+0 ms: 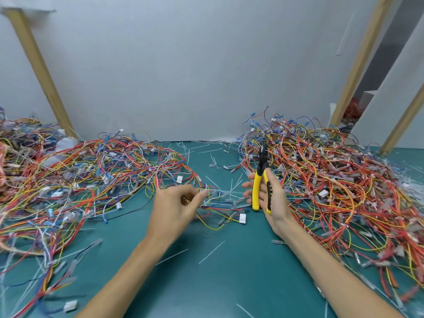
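My left hand (177,208) pinches a small bundle of thin coloured wires (218,207) just above the green mat (206,271). The bundle trails to the right and ends in a white connector (242,218) lying on the mat. My right hand (268,198) grips yellow-and-black cutting pliers (260,180) upright, jaws pointing up and away, a short gap to the right of the held wires. The jaws touch nothing.
A big tangle of wire harnesses (80,180) covers the left of the mat and another heap (332,180) the right. Cut white cable-tie scraps (211,252) lie scattered in the middle. A grey wall and slanted wooden posts (39,65) stand behind.
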The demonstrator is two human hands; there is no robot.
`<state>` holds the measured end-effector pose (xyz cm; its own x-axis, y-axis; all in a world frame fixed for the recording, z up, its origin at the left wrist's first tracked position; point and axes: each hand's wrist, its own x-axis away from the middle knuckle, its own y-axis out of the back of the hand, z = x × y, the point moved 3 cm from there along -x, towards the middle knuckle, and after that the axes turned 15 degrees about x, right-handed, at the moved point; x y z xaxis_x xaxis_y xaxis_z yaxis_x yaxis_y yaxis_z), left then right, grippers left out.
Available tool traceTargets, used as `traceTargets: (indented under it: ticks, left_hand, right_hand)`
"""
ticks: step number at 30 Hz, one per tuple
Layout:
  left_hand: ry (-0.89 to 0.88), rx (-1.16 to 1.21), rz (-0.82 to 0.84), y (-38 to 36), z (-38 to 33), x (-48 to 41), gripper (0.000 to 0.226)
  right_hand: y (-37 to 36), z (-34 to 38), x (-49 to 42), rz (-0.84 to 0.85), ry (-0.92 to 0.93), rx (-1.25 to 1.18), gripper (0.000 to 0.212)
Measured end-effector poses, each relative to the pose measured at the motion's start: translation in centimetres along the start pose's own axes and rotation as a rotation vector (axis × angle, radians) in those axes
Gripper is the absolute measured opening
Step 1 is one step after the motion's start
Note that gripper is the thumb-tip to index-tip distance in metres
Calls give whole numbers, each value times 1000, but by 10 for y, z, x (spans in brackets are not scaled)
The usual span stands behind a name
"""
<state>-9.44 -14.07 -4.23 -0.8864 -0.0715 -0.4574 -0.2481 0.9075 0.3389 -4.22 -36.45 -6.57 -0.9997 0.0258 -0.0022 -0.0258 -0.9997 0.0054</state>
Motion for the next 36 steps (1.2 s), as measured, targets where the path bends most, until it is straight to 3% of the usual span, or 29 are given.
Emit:
traceTargets:
  ticks: [3,11,18,23,28,32,36]
  left_hand:
    - [245,381,81,-19,9,6,31]
    - [439,706,266,-33,22,8,27]
    - [517,789,332,-32,25,7,22]
    - [464,813,302,-29,25,8,13]
    - [437,825,292,-30,27,8,14]
    - [438,865,265,-30,29,7,12]
    - [436,875,232,-29,29,7,6]
  right_hand:
    - [0,0,-1,-2,-15,-34,52]
    - [0,-4,-2,9,-64,18,54]
    - [0,-7,-5,46,-45,7,55]
    - [-1,-9,-5,61,1,-38,57]
    - [-2,-12,-7,-9,33,-61,48]
    - [0,-17,-5,-68,20,-66,57]
    - [3,-20,-5,-110,33,0,53]
